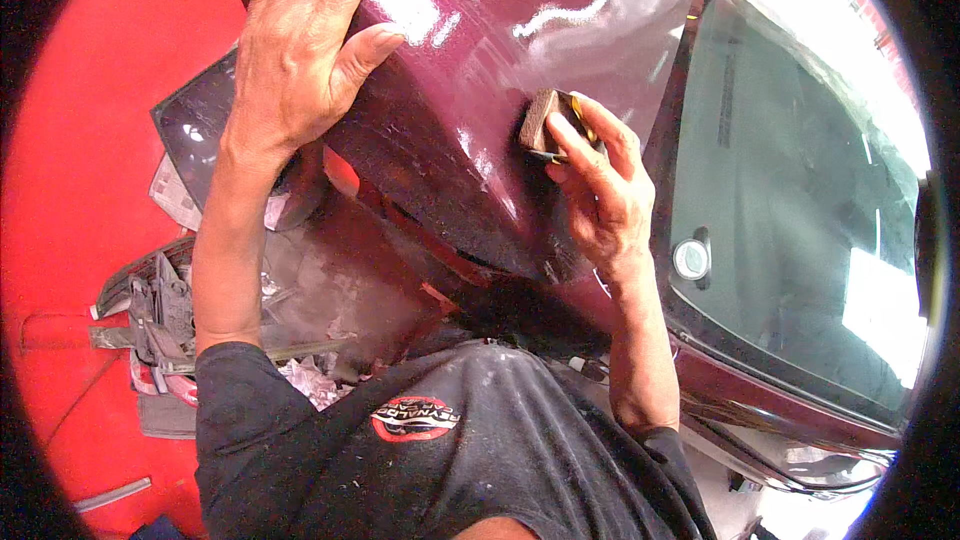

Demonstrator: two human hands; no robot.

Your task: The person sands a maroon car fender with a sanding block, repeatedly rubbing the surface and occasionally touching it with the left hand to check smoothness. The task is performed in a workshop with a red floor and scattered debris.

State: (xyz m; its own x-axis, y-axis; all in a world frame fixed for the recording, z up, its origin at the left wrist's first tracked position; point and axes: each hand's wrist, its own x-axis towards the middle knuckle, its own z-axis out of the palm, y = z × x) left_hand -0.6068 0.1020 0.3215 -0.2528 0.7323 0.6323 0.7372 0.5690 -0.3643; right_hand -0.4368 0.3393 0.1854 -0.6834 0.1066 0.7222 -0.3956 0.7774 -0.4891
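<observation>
A glossy maroon car body panel stretches out in front of me, with bright reflections and pale, dull smears across its surface. My right hand grips a small brown block, which looks like a sanding block, between thumb and fingers. The block rests against the panel; its underside is hidden. A bit of yellow shows beside the block, under my fingers. Farther left, my left hand is stretched out flat at the panel's left edge, its fingers straight and holding nothing. Whether its palm presses on the paint I cannot tell.
Right of the panel lies a large dark car window with a round pale fitting near its corner. A heap of grey parts and a dark glossy piece sit at left by a red surface. A thin strip lies lower left.
</observation>
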